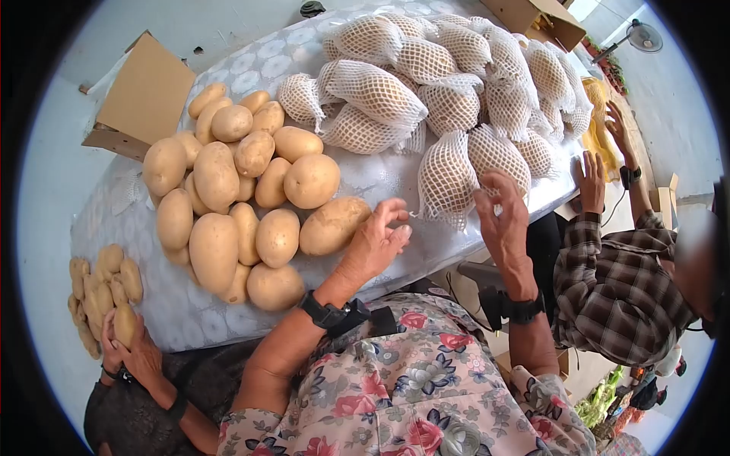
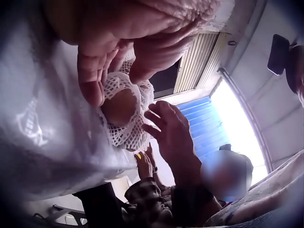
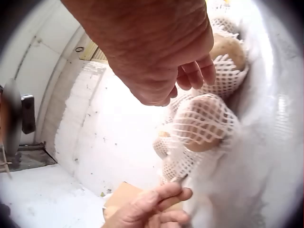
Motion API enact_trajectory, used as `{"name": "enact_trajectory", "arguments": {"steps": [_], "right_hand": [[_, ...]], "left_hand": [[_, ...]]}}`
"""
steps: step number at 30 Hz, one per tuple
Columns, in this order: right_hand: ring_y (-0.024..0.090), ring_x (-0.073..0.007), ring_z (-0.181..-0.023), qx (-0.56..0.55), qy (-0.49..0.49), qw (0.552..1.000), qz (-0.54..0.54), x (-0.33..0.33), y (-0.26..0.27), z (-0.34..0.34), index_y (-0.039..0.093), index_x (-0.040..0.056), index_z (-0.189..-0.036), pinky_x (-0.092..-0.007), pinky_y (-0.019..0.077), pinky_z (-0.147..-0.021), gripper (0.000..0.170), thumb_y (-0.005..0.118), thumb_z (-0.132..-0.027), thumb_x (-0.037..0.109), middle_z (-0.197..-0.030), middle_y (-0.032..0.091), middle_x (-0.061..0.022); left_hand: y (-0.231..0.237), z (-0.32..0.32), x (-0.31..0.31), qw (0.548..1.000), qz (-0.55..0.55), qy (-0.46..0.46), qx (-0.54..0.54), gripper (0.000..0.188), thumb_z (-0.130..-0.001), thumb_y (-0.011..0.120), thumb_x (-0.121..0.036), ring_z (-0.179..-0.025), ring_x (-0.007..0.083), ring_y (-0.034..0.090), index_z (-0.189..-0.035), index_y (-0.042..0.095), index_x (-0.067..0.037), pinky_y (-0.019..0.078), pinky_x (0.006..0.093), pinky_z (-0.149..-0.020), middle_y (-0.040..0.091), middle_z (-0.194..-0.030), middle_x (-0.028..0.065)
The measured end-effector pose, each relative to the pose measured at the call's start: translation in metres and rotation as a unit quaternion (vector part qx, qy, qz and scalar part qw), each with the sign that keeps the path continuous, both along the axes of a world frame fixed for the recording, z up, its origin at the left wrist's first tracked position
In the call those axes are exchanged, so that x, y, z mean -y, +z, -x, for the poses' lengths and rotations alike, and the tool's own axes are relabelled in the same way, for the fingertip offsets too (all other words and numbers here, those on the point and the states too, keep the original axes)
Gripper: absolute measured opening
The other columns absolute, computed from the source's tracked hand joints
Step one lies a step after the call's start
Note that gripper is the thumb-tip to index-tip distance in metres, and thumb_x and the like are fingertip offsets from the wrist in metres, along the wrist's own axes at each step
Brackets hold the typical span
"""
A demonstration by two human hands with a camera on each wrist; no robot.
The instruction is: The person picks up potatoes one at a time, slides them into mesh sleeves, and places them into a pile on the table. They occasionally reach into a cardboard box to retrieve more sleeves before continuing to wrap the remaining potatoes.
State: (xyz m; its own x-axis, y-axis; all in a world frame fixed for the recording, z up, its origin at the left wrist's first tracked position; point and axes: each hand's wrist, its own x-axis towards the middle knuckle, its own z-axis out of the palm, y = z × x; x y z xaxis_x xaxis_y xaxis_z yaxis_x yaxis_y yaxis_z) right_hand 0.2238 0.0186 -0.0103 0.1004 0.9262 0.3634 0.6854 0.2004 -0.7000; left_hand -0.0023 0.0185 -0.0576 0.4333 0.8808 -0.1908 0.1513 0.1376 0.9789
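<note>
In the head view my left hand (image 1: 378, 237) is held over the table edge, fingers loosely bent and empty, beside a large bare potato (image 1: 334, 226). My right hand (image 1: 505, 224), also empty, has its fingers slightly bent by the near end of a net-wrapped potato (image 1: 447, 178); whether it touches the net cannot be told. The left wrist view has my left hand (image 2: 137, 42) large at the top and my right hand (image 2: 171, 137) beyond a netted potato (image 2: 119, 108). From the right wrist, netted potatoes (image 3: 204, 122) lie past my right hand (image 3: 161, 61).
Bare potatoes (image 1: 217, 176) are heaped at left, netted ones (image 1: 380, 95) at the back. A cardboard box (image 1: 144, 95) stands at the table's left end. One person at left holds a small potato (image 1: 125, 325); another at right reaches toward yellow material (image 1: 601, 125).
</note>
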Motion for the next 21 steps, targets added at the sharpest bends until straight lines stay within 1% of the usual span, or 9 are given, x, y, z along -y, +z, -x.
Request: {"name": "enact_trajectory", "arguments": {"steps": [3, 4, 6, 9, 10, 13, 16, 19, 21], "right_hand": [[0.053, -0.0321, -0.102, 0.125, 0.001, 0.992, 0.013, -0.012, -0.006, 0.017, 0.053, 0.0035, -0.11, -0.0392, 0.0448, -0.088, 0.037, 0.069, -0.078, 0.013, -0.114, 0.055, -0.0153], [0.048, -0.0332, -0.111, 0.142, 0.016, 0.987, 0.067, -0.012, -0.01, 0.02, 0.049, 0.005, -0.117, -0.0416, 0.0393, -0.094, 0.05, 0.072, -0.073, 0.014, -0.121, 0.051, -0.0149], [0.047, -0.0335, -0.113, 0.123, 0.014, 0.991, 0.045, -0.011, -0.018, 0.022, 0.047, 0.0059, -0.12, -0.0413, 0.0384, -0.096, 0.055, 0.072, -0.072, 0.013, -0.123, 0.049, -0.0147], [0.043, -0.037, -0.116, 0.12, 0.018, 0.992, 0.03, -0.008, -0.029, 0.023, 0.043, 0.0068, -0.126, -0.0418, 0.0367, -0.098, 0.063, 0.073, -0.07, 0.012, -0.128, 0.044, -0.018], [0.043, -0.0375, -0.117, 0.117, 0.017, 0.992, 0.031, -0.007, -0.03, 0.023, 0.042, 0.0067, -0.126, -0.0421, 0.0363, -0.099, 0.064, 0.073, -0.07, 0.012, -0.128, 0.043, -0.019], [0.039, -0.0392, -0.121, 0.082, 0.011, 0.996, 0.036, -0.004, -0.034, 0.023, 0.041, 0.006, -0.128, -0.0429, 0.0343, -0.101, 0.066, 0.072, -0.069, 0.007, -0.13, 0.04, -0.0215], [0.036, -0.0404, -0.123, 0.077, 0.021, 0.997, 0.015, 0.002, -0.041, 0.027, 0.039, 0.0057, -0.13, -0.0445, 0.0321, -0.103, 0.069, 0.07, -0.068, 0.001, -0.133, 0.038, -0.0227], [0.035, -0.0414, -0.124, 0.089, 0.029, 0.995, -0.021, 0.0, -0.05, 0.028, 0.037, 0.0059, -0.131, -0.0469, 0.0303, -0.104, 0.071, 0.067, -0.067, -0.004, -0.135, 0.034, -0.0232], [0.035, -0.0414, -0.124, 0.082, 0.028, 0.996, -0.039, -0.007, -0.057, 0.028, 0.037, 0.006, -0.132, -0.0472, 0.0299, -0.104, 0.071, 0.066, -0.068, -0.004, -0.136, 0.034, -0.0233]], "left_hand": [[0.01, -0.009, 0.0, 0.999, -0.003, 0.049, 0.015, 0.055, -0.091, 0.055, -0.02, -0.072, 0.0135, 0.061, -0.133, 0.027, 0.001, 0.0524, 0.0253, -0.06, 0.06, -0.098, 0.0156], [0.009, -0.01, -0.002, 0.999, 0.006, 0.039, 0.001, 0.052, -0.09, 0.055, -0.021, -0.069, 0.0136, 0.061, -0.13, 0.03, 0.002, 0.0523, 0.0255, -0.059, 0.061, -0.094, 0.0148], [0.002, -0.014, -0.012, 0.999, 0.026, 0.024, -0.025, 0.047, -0.09, 0.055, -0.022, -0.065, 0.0138, 0.06, -0.125, 0.035, 0.003, 0.052, 0.0259, -0.055, 0.062, -0.087, 0.0132], [-0.005, -0.031, -0.02, 0.996, 0.068, -0.002, -0.057, 0.042, -0.087, 0.056, -0.022, -0.051, 0.0173, 0.06, -0.113, 0.042, 0.008, 0.0497, 0.0289, -0.047, 0.061, -0.064, 0.0101], [-0.01, -0.038, -0.018, 0.996, 0.067, 0.024, -0.054, 0.027, -0.087, 0.054, -0.019, -0.046, 0.0171, 0.058, -0.097, 0.05, 0.006, 0.0481, 0.0302, -0.043, 0.06, -0.062, 0.0103], [-0.019, -0.045, -0.023, 0.992, 0.102, 0.014, -0.074, 0.02, -0.085, 0.052, -0.017, -0.051, 0.0263, 0.061, -0.084, 0.053, 0.003, 0.0495, 0.0372, -0.049, 0.061, -0.062, 0.0156], [-0.029, -0.05, -0.019, 0.974, -0.17, -0.043, -0.143, 0.017, -0.084, 0.052, -0.016, -0.064, 0.034, 0.062, -0.082, 0.054, 0.001, 0.0488, 0.0405, -0.057, 0.061, -0.068, 0.0177], [-0.024, -0.051, -0.014, 0.969, -0.187, -0.044, -0.157, 0.014, -0.081, 0.052, -0.014, -0.071, 0.0415, 0.058, -0.083, 0.056, -0.001, 0.0458, 0.0461, -0.064, 0.059, -0.072, 0.0214], [-0.022, -0.055, -0.012, 0.965, -0.203, -0.032, -0.16, 0.015, -0.08, 0.052, -0.015, -0.071, 0.0425, 0.058, -0.082, 0.057, 0.0, 0.0468, 0.0478, -0.065, 0.059, -0.072, 0.0232]]}}
